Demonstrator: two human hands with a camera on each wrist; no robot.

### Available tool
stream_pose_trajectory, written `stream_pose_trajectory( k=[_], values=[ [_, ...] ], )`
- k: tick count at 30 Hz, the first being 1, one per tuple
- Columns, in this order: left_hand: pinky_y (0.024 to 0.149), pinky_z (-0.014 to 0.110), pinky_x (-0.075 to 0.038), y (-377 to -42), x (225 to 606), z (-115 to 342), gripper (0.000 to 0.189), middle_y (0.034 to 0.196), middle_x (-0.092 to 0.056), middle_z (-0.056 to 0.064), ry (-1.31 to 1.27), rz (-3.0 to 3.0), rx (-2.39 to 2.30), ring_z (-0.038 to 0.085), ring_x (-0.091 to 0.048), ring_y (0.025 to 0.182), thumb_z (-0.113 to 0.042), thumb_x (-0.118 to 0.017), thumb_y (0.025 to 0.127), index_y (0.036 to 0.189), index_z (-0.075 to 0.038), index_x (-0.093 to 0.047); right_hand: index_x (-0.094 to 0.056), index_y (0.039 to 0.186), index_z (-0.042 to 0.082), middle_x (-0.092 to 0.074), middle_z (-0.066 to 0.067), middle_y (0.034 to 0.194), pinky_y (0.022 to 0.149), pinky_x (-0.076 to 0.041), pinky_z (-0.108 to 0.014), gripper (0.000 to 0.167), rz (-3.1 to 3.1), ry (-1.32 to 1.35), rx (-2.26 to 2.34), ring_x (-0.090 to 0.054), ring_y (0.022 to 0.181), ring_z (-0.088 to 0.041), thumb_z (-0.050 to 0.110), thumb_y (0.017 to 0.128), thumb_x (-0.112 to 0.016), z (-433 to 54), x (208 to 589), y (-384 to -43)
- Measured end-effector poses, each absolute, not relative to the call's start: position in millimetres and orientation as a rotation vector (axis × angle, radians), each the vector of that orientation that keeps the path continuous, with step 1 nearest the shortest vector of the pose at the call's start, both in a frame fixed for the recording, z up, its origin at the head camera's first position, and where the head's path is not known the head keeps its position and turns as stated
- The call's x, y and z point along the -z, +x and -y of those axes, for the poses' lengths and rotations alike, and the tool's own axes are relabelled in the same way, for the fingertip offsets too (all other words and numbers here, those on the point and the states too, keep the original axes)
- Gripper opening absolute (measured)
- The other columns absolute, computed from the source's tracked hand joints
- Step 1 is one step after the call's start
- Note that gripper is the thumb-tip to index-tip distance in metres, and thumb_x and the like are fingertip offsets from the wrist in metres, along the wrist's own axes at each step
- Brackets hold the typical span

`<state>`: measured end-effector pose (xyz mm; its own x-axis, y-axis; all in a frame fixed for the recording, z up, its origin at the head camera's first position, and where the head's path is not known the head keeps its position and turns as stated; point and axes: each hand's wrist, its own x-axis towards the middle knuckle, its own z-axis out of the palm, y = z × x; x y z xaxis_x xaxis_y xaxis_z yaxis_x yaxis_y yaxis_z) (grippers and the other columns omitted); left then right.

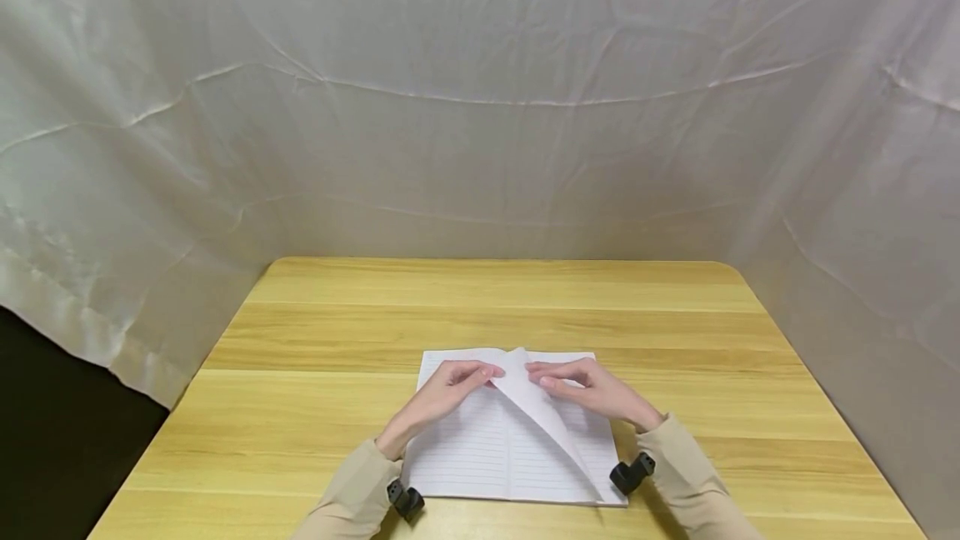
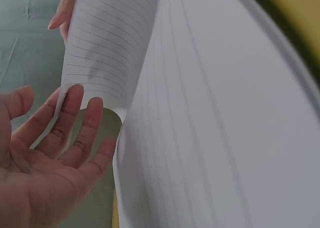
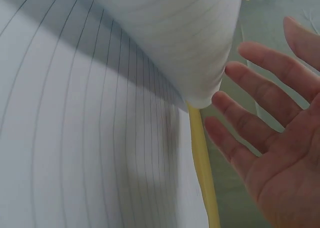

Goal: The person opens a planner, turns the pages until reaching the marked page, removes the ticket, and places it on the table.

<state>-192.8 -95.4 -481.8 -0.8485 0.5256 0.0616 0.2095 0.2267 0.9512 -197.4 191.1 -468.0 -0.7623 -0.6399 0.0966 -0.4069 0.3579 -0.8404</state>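
An open notebook [image 1: 467,448] with lined white pages lies on the table. One page [image 1: 536,407] is lifted and curls up from the middle; its free edge slants down to the lower right corner. My left hand [image 1: 444,394] is at the lifted page's upper edge. In the left wrist view, the left fingertips [image 2: 75,91] touch this edge, and the thumb stands apart from them. On the page's other side is my right hand [image 1: 588,390], fingers extended. Its fingertips [image 3: 232,68] are beside the curled page in the right wrist view; contact is hard to tell.
The wooden table [image 1: 480,307] has rounded far corners. A pale fabric curtain [image 1: 480,148] hangs behind it and along both sides. Each sleeved wrist wears a small black camera [image 1: 632,473]. A dark area [image 1: 60,423] shows at the far left below the curtain.
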Motion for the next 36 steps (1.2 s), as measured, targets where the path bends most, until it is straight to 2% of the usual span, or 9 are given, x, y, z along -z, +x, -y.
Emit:
stream_pose_trajectory(
  k=[3,6,9,13,18,20,23,28,36],
  values=[
    [0.1,0.018,-0.049,-194,485,98,0.032,0.121,-0.073,0.019,0.671,-2.294,-1.647,0.033,-0.067,0.118,-0.019,-0.052,0.105,0.122,0.002,-0.07,-0.066,0.132,0.005,-0.06,-0.017,0.142,0.109,-0.044,-0.02,0.034,-2.383,-0.893,1.387,-0.051,0.137,-0.042,0.02,0.103,-0.057,-194,470,-199],
    [0.097,0.017,-0.052,-194,487,101,0.03,0.118,-0.074,0.019,0.644,-2.342,-1.632,0.03,-0.07,0.114,-0.018,-0.057,0.103,0.118,0.002,-0.072,-0.064,0.134,0.001,-0.062,-0.019,0.14,0.105,-0.049,-0.023,0.037,-2.43,-0.841,1.375,-0.056,0.133,-0.042,0.021,0.103,-0.057,-199,474,-201],
    [0.092,0.015,-0.053,-194,488,104,0.028,0.115,-0.074,0.02,0.598,-2.382,-1.617,0.026,-0.073,0.107,-0.018,-0.062,0.1,0.115,0.003,-0.073,-0.064,0.132,-0.001,-0.064,-0.021,0.136,0.106,-0.053,-0.035,0.037,-2.491,-0.81,1.342,-0.059,0.129,-0.042,0.022,0.103,-0.058,-203,477,-202],
    [0.086,0.015,-0.055,-195,490,107,0.025,0.11,-0.075,0.022,0.582,-2.443,-1.607,0.026,-0.074,0.099,-0.014,-0.067,0.096,0.111,0.005,-0.074,-0.065,0.13,-0.002,-0.066,-0.021,0.133,0.106,-0.051,-0.05,0.037,-2.545,-0.787,1.307,-0.061,0.126,-0.042,0.022,0.102,-0.059,-206,481,-203],
    [0.083,0.018,-0.056,-196,490,111,0.025,0.107,-0.074,0.024,0.597,-2.486,-1.593,0.029,-0.073,0.096,-0.01,-0.07,0.093,0.109,0.008,-0.072,-0.066,0.129,-0.001,-0.068,-0.019,0.131,0.106,-0.049,-0.056,0.037,-2.608,-0.773,1.247,-0.061,0.126,-0.041,0.024,0.101,-0.06,-210,483,-204],
    [0.084,0.021,-0.057,-195,488,112,0.026,0.108,-0.073,0.024,0.584,-2.508,-1.571,0.03,-0.072,0.097,-0.011,-0.071,0.092,0.11,0.008,-0.072,-0.067,0.128,0.0,-0.069,-0.018,0.131,0.106,-0.049,-0.057,0.038,-2.628,-0.768,1.219,-0.061,0.126,-0.04,0.026,0.101,-0.06,-212,484,-203],
    [0.089,0.034,-0.058,-195,487,113,0.029,0.112,-0.073,0.024,0.539,-2.551,-1.535,0.031,-0.07,0.101,-0.013,-0.075,0.089,0.111,0.006,-0.072,-0.067,0.128,-0.001,-0.069,-0.018,0.13,0.106,-0.048,-0.057,0.039,-2.65,-0.754,1.184,-0.062,0.126,-0.04,0.028,0.101,-0.061,-213,485,-203],
    [0.103,0.055,-0.051,-194,488,115,0.035,0.122,-0.069,0.025,0.454,-2.612,-1.49,0.039,-0.064,0.116,-0.015,-0.078,0.086,0.114,0.005,-0.071,-0.066,0.128,-0.002,-0.068,-0.019,0.131,0.108,-0.046,-0.058,0.04,-2.666,-0.716,1.184,-0.06,0.126,-0.041,0.026,0.1,-0.062,-214,485,-203],
    [0.112,0.057,-0.044,-196,489,119,0.042,0.132,-0.063,0.028,0.379,-2.637,-1.446,0.045,-0.055,0.129,-0.015,-0.079,0.085,0.12,0.007,-0.068,-0.064,0.128,-0.005,-0.062,-0.027,0.135,0.109,-0.043,-0.064,0.04,-2.749,-0.738,1.102,-0.055,0.129,-0.047,0.022,0.099,-0.063,-219,486,-206]
  ],
)
